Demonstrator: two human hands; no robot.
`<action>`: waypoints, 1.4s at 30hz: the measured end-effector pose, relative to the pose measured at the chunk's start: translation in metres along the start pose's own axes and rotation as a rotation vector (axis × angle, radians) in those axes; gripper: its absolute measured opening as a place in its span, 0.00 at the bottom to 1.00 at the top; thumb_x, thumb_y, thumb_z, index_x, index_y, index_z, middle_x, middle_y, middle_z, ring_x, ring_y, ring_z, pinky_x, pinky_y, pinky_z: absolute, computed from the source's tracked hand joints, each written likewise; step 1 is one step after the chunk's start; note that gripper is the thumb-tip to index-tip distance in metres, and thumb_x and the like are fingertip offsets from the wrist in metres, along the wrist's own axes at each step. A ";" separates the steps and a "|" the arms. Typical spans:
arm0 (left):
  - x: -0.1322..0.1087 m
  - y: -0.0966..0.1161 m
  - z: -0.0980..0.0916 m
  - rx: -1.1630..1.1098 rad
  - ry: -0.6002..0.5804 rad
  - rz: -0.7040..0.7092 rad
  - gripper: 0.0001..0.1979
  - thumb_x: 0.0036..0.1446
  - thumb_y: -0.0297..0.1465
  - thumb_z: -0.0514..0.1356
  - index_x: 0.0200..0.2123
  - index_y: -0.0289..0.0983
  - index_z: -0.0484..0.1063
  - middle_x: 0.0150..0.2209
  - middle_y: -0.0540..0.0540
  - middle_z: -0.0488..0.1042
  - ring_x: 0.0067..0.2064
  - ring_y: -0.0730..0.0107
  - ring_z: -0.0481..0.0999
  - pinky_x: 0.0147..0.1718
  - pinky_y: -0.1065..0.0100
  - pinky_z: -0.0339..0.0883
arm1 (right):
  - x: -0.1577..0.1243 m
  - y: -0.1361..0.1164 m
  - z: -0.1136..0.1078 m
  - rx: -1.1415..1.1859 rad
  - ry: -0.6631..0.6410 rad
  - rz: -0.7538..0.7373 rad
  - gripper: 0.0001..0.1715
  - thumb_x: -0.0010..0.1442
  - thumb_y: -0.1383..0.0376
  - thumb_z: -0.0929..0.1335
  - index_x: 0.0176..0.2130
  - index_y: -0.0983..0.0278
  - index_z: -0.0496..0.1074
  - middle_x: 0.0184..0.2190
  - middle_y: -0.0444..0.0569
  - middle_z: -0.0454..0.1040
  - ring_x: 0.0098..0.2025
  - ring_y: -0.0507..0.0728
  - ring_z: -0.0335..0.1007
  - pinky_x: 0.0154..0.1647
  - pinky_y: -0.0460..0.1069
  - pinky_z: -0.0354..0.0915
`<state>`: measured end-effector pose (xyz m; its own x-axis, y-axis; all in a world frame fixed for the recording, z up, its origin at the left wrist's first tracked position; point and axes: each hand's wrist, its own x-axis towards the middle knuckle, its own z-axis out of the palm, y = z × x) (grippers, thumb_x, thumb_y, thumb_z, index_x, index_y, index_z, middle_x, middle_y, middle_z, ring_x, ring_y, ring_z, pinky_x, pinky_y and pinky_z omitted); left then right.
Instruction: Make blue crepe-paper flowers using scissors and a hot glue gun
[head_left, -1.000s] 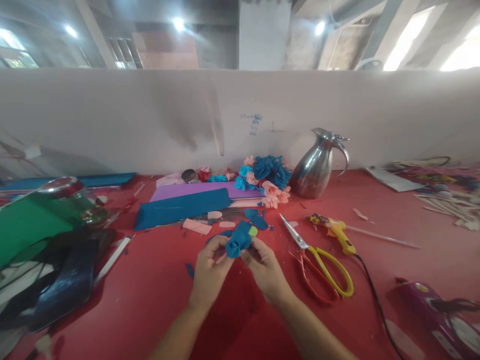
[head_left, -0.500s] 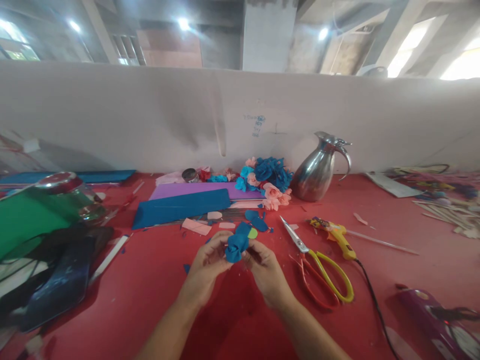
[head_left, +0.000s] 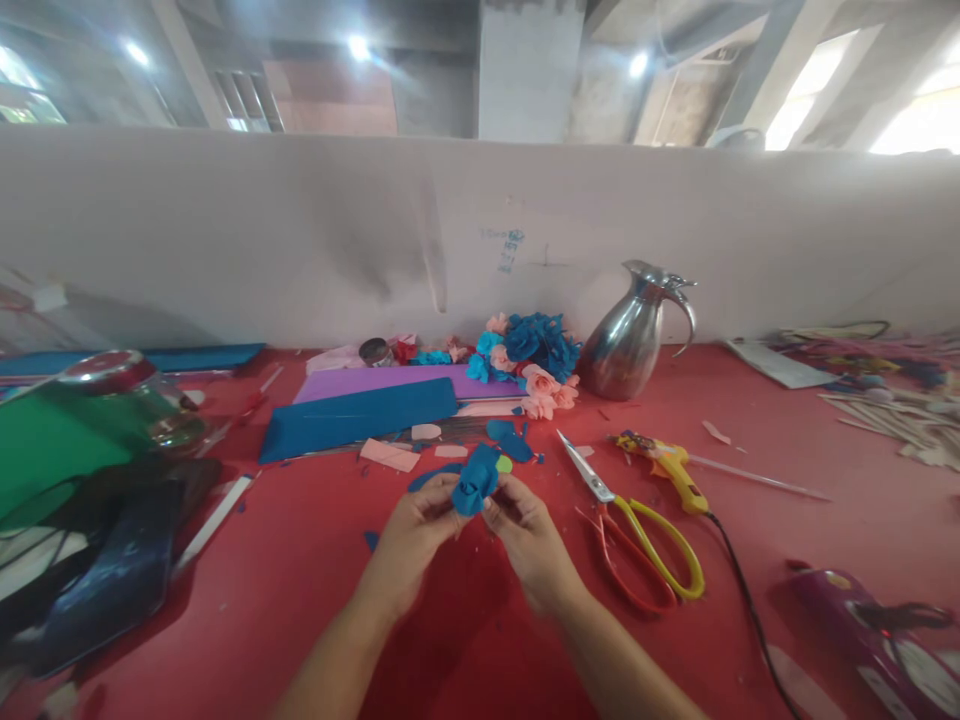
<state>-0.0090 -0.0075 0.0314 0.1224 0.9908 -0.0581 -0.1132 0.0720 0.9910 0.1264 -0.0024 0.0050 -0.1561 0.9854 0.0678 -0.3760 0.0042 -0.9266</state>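
While the blue paper flower [head_left: 478, 478] is held up over the red worktop [head_left: 285, 580], the left hand [head_left: 409, 535] has its fingers curled nearly closed on the flower's left side, and the right hand [head_left: 531, 540] pinches its right edge between thumb and fingers. Scissors [head_left: 598, 485] with red and yellow handles lie right of the hands, a yellow glue gun [head_left: 681, 478] just beside; a metal jug [head_left: 626, 340] stands farther back, near a cluster of paper flowers [head_left: 544, 348].

left hand [head_left: 411, 532], right hand [head_left: 529, 535], both curled
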 end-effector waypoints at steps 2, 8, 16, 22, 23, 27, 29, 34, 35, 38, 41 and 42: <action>0.000 0.000 0.001 0.057 0.026 0.013 0.08 0.47 0.35 0.67 0.32 0.40 0.82 0.40 0.43 0.76 0.44 0.59 0.71 0.48 0.61 0.63 | 0.000 0.001 0.000 0.011 0.002 0.008 0.15 0.52 0.55 0.72 0.40 0.57 0.76 0.33 0.43 0.72 0.34 0.52 0.64 0.37 0.47 0.60; 0.002 -0.003 -0.001 0.036 0.087 0.038 0.08 0.45 0.34 0.67 0.31 0.40 0.81 0.37 0.45 0.75 0.41 0.62 0.71 0.45 0.63 0.64 | -0.002 -0.007 0.002 0.076 -0.030 0.069 0.15 0.50 0.57 0.73 0.38 0.59 0.75 0.29 0.41 0.69 0.27 0.49 0.60 0.31 0.46 0.59; 0.006 -0.015 -0.004 0.093 0.105 0.053 0.08 0.50 0.36 0.64 0.31 0.39 0.78 0.30 0.48 0.76 0.34 0.65 0.71 0.39 0.66 0.64 | -0.006 -0.021 0.000 0.065 0.062 0.096 0.14 0.53 0.54 0.70 0.33 0.63 0.73 0.26 0.42 0.69 0.26 0.49 0.60 0.28 0.45 0.56; 0.006 -0.018 -0.006 0.087 0.052 0.079 0.06 0.52 0.35 0.64 0.32 0.39 0.77 0.34 0.48 0.77 0.37 0.66 0.72 0.43 0.66 0.63 | -0.001 -0.025 0.001 0.063 0.154 0.146 0.11 0.46 0.59 0.71 0.27 0.64 0.71 0.20 0.41 0.66 0.22 0.48 0.56 0.26 0.45 0.52; 0.007 -0.020 -0.007 0.062 0.051 0.080 0.06 0.52 0.34 0.64 0.33 0.39 0.77 0.34 0.48 0.77 0.38 0.66 0.72 0.43 0.66 0.63 | -0.001 -0.026 0.001 0.069 0.157 0.146 0.10 0.45 0.59 0.71 0.27 0.64 0.71 0.20 0.41 0.67 0.22 0.48 0.56 0.26 0.45 0.53; 0.008 -0.026 -0.005 -0.049 0.018 0.071 0.06 0.52 0.33 0.64 0.35 0.40 0.76 0.34 0.49 0.76 0.38 0.67 0.72 0.44 0.66 0.63 | -0.001 -0.030 0.003 0.082 0.140 0.154 0.08 0.45 0.61 0.70 0.25 0.64 0.72 0.20 0.42 0.69 0.22 0.49 0.57 0.26 0.46 0.52; 0.007 -0.026 -0.001 -0.124 -0.004 0.038 0.06 0.51 0.34 0.65 0.34 0.40 0.76 0.33 0.49 0.76 0.36 0.67 0.72 0.43 0.65 0.64 | -0.002 -0.030 0.003 0.103 0.121 0.168 0.06 0.46 0.62 0.69 0.24 0.64 0.71 0.20 0.42 0.69 0.23 0.49 0.57 0.27 0.46 0.52; 0.006 -0.020 0.005 -0.214 -0.028 -0.035 0.08 0.49 0.36 0.66 0.30 0.38 0.75 0.34 0.47 0.76 0.36 0.68 0.72 0.42 0.66 0.64 | -0.002 -0.027 0.001 0.169 0.083 0.210 0.06 0.46 0.64 0.67 0.22 0.64 0.68 0.19 0.42 0.67 0.23 0.49 0.56 0.27 0.46 0.52; 0.006 -0.020 0.005 -0.205 -0.005 -0.047 0.08 0.48 0.36 0.67 0.30 0.39 0.76 0.33 0.48 0.76 0.35 0.68 0.71 0.41 0.67 0.64 | -0.001 -0.027 0.000 0.164 0.111 0.201 0.05 0.46 0.64 0.68 0.24 0.64 0.68 0.19 0.41 0.67 0.22 0.49 0.56 0.27 0.46 0.52; 0.006 -0.022 0.003 -0.157 0.071 -0.053 0.09 0.46 0.36 0.68 0.32 0.40 0.77 0.33 0.49 0.76 0.34 0.70 0.71 0.40 0.69 0.63 | -0.002 -0.027 -0.001 0.110 0.263 0.082 0.06 0.46 0.64 0.70 0.27 0.62 0.68 0.21 0.39 0.65 0.24 0.50 0.56 0.28 0.46 0.53; 0.007 -0.026 -0.001 -0.091 0.056 0.001 0.08 0.49 0.34 0.66 0.35 0.42 0.77 0.34 0.50 0.75 0.36 0.70 0.70 0.42 0.68 0.62 | -0.003 -0.028 -0.002 0.028 0.296 -0.012 0.06 0.48 0.63 0.70 0.29 0.61 0.69 0.25 0.41 0.66 0.28 0.51 0.59 0.32 0.47 0.56; 0.007 -0.027 -0.002 -0.062 0.037 0.015 0.07 0.51 0.34 0.65 0.35 0.42 0.77 0.33 0.50 0.74 0.36 0.69 0.69 0.42 0.68 0.62 | -0.003 -0.028 -0.002 -0.001 0.273 -0.013 0.05 0.48 0.63 0.70 0.30 0.61 0.71 0.26 0.42 0.67 0.30 0.52 0.60 0.34 0.47 0.57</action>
<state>-0.0068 -0.0027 0.0046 0.0835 0.9953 -0.0486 -0.1755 0.0627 0.9825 0.1395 -0.0046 0.0300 0.1012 0.9946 -0.0224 -0.3753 0.0173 -0.9267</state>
